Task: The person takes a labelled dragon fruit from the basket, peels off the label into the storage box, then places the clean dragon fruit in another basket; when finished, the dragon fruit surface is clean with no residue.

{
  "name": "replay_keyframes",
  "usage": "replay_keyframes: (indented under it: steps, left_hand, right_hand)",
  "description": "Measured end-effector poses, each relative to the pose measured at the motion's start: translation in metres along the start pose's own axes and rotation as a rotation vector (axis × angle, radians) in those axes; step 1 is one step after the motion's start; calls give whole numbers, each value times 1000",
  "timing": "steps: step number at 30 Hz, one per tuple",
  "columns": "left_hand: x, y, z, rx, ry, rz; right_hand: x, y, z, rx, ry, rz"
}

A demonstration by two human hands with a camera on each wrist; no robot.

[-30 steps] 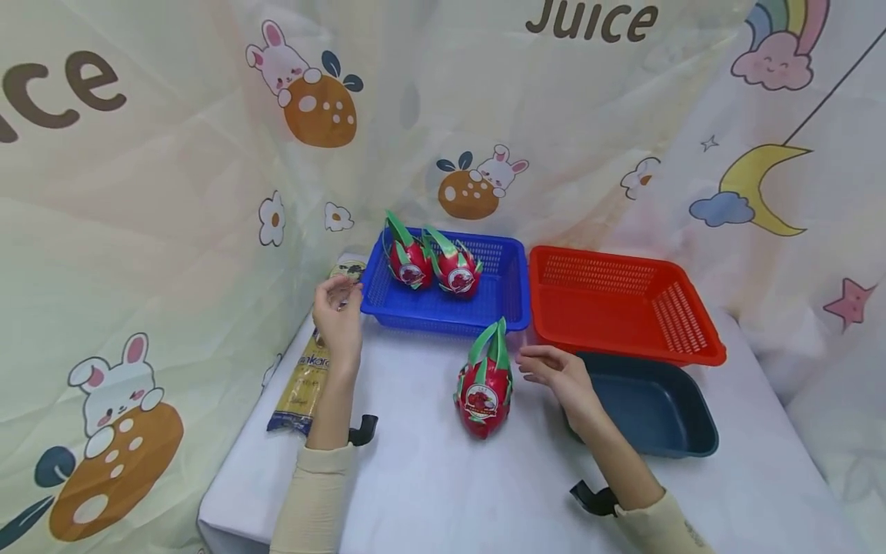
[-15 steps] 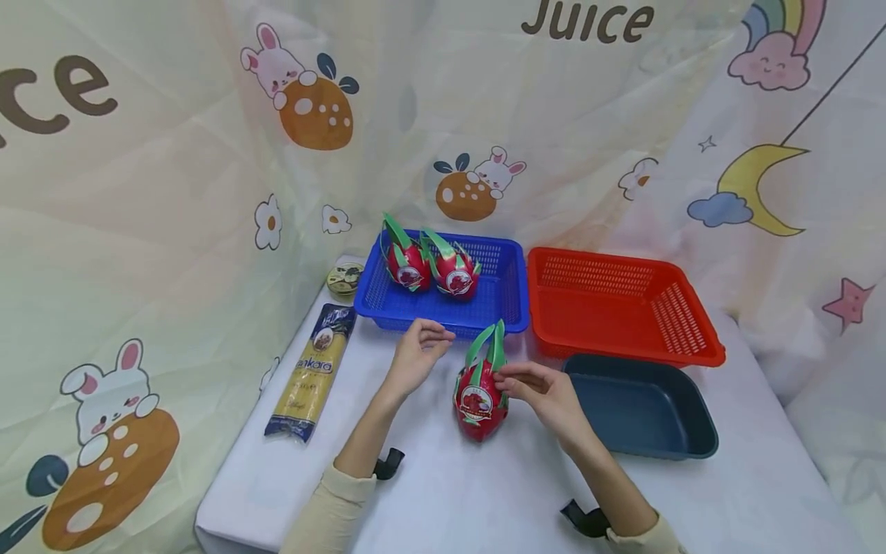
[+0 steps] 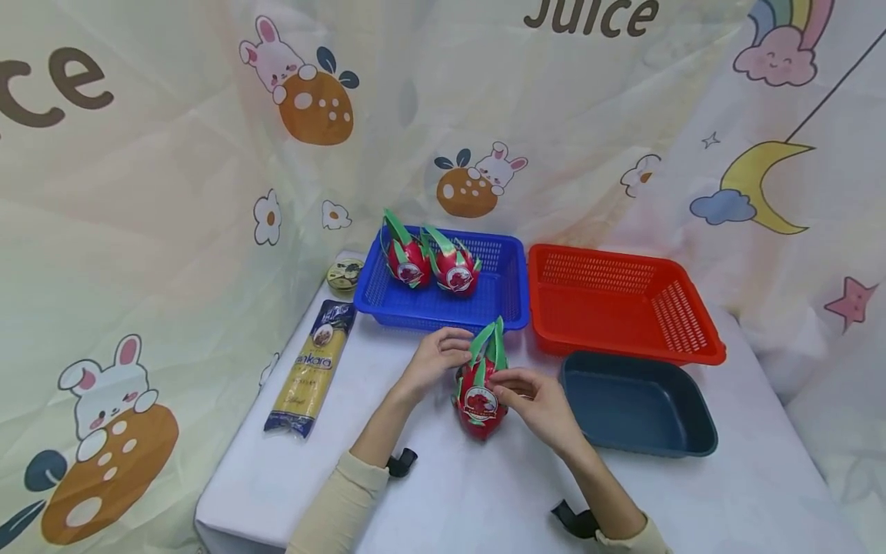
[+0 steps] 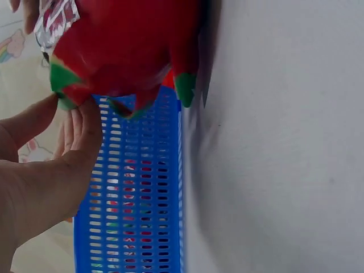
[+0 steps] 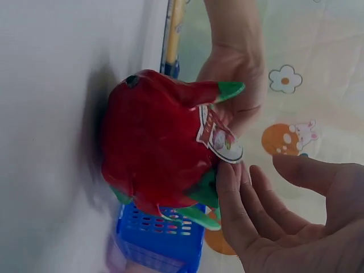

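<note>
A red toy dragon fruit [image 3: 481, 412] with green leaves and a round label lies on the white table. My left hand [image 3: 432, 365] is at its leafy left side, fingers and thumb touching or very near a green-tipped scale [image 4: 65, 79]. The fingers of my right hand [image 3: 540, 404] touch its right side by the label [image 5: 222, 139]; in the right wrist view the thumb stands apart from the fruit. Neither hand is closed round it. Two more dragon fruits [image 3: 408, 261] sit in the blue basket [image 3: 498, 304] behind.
To the right of the blue basket stands a red basket [image 3: 595, 308], with a dark blue-green tub [image 3: 640, 408] in front. A yellow pasta packet [image 3: 311, 369] and a round tin [image 3: 344, 275] lie at the left. Printed cloth [image 3: 581, 115] hangs behind the table.
My left hand has moved right from above the pasta packet to the dragon fruit. My right hand has moved left until its fingers reach the fruit, which stays in place.
</note>
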State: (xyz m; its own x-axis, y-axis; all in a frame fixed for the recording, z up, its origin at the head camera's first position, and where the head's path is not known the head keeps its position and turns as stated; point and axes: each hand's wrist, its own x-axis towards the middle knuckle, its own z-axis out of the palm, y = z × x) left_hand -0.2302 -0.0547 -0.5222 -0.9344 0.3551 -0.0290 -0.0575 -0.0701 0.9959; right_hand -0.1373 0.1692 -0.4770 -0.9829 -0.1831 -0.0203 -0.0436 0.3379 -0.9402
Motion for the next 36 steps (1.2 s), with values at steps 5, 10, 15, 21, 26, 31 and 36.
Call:
replay_keyframes:
  steps: [5,10,15,21,26,31,36]
  left_hand:
    - [-3,-6,-1,-109,28,-44]
    - [-9,-11,-2,-198,23,-104]
    - [-13,-10,-4,-216,35,-125]
    - [-8,-10,-7,-249,40,-125]
    - [-5,-8,-10,-226,75,-151]
    - [-5,-8,-12,-237,95,-178]
    - [-6,-10,-13,-252,96,-183]
  right_hand:
    - [3,6,-4,-57,20,17]
    - [3,14,-7,-36,43,38]
    - [2,15,-4,-30,58,64]
    - [8,18,0,50,50,97]
    - [13,22,4,184,16,132]
    - [16,25,9,232,3,168]
    - [15,28,10,239,-6,196]
